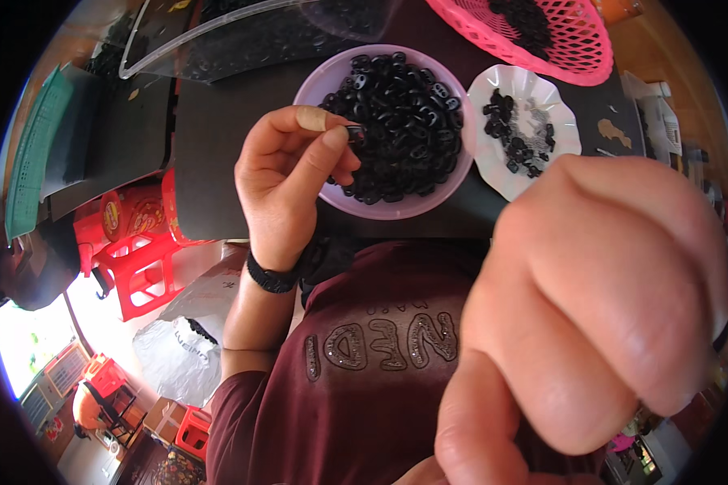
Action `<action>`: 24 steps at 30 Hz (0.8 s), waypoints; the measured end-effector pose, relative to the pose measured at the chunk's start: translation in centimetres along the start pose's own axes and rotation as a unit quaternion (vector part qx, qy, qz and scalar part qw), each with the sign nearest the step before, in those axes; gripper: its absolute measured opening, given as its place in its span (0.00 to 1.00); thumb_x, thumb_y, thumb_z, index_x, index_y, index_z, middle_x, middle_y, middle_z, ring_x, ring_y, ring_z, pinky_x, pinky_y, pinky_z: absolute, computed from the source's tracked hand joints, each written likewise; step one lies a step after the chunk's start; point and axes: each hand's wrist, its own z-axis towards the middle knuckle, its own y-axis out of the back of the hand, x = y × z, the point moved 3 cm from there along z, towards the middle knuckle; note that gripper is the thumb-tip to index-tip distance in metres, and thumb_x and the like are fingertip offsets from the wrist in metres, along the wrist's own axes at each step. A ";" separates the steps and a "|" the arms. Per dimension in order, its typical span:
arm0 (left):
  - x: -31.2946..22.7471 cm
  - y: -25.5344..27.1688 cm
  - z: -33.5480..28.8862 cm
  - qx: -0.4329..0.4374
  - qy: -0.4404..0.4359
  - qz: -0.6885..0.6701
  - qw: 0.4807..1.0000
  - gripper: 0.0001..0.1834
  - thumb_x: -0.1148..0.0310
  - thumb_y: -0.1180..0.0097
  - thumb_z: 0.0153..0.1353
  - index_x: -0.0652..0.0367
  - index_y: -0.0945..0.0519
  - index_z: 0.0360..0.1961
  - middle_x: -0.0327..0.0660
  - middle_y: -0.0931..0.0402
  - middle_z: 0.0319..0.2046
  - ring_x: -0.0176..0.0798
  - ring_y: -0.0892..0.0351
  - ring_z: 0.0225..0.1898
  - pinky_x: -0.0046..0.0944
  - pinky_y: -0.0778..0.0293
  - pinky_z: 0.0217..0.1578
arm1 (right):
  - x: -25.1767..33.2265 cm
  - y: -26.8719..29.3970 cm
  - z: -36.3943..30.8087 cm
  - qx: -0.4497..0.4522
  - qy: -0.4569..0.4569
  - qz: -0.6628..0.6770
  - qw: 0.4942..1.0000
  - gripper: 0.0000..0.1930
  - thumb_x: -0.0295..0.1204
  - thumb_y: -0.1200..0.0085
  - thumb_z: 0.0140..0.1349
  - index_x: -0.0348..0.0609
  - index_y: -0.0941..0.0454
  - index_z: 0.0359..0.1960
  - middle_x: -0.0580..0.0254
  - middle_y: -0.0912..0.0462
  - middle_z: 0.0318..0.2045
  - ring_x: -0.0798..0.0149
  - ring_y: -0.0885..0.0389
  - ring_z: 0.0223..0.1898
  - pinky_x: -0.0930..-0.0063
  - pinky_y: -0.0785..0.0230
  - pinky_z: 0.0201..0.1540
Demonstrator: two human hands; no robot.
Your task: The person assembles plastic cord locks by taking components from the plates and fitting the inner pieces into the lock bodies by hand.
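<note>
My left hand (287, 174) pinches a small black plastic piece (355, 134) between thumb and index finger. A tan bandage (311, 119) wraps that index finger, and a black band circles the wrist. Under and beside these fingertips sits a lilac bowl (469, 133) heaped with small black plastic pieces (404, 129), several with oval holes. My right hand (598, 299) looms large, raised close to the camera at the right. Its fingers are curled in; whatever they hold, if anything, is hidden.
Right of the bowl, a white wavy-rimmed plate (489, 170) carries tiny black bits. A pink mesh basket (578, 69) with black pieces stands at the far right. A clear plastic bin (259, 40) lies at the far left. Red stools (141, 275) and a white sack (174, 360) are beyond the table's left.
</note>
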 end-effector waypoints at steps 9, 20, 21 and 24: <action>-1.1 -0.9 0.1 0.024 -0.020 -0.017 0.999 0.07 0.79 0.44 0.63 0.66 0.25 0.42 0.42 0.20 0.36 0.29 0.21 0.29 0.26 0.25 0.29 | 5.6 2.4 -2.6 -0.078 -0.006 -0.148 0.986 0.02 0.21 0.47 0.57 0.42 0.26 0.29 0.62 0.23 0.27 0.68 0.32 0.21 0.72 0.30 0.34; -0.3 -1.6 0.3 -0.013 -0.011 -0.033 0.999 0.11 0.78 0.45 0.64 0.66 0.24 0.47 0.42 0.18 0.35 0.30 0.21 0.29 0.29 0.26 0.29 | 4.3 6.8 -5.9 -0.369 -0.058 -0.547 0.749 0.03 0.18 0.44 0.59 0.35 0.22 0.35 0.73 0.22 0.27 0.83 0.27 0.28 0.88 0.35 0.31; -0.3 -1.6 0.3 -0.014 -0.015 -0.031 0.999 0.12 0.79 0.44 0.63 0.66 0.24 0.48 0.42 0.18 0.35 0.30 0.21 0.30 0.29 0.26 0.29 | 4.4 6.9 -5.8 -0.369 -0.059 -0.553 0.745 0.03 0.18 0.44 0.59 0.35 0.21 0.35 0.73 0.22 0.27 0.83 0.27 0.28 0.88 0.35 0.31; -0.4 -1.8 0.3 -0.023 -0.018 -0.017 0.999 0.12 0.80 0.43 0.62 0.66 0.24 0.47 0.43 0.18 0.35 0.31 0.21 0.31 0.29 0.24 0.30 | 4.5 7.3 -5.7 -0.368 -0.060 -0.556 0.743 0.03 0.18 0.44 0.60 0.34 0.21 0.35 0.72 0.21 0.27 0.82 0.27 0.28 0.87 0.34 0.31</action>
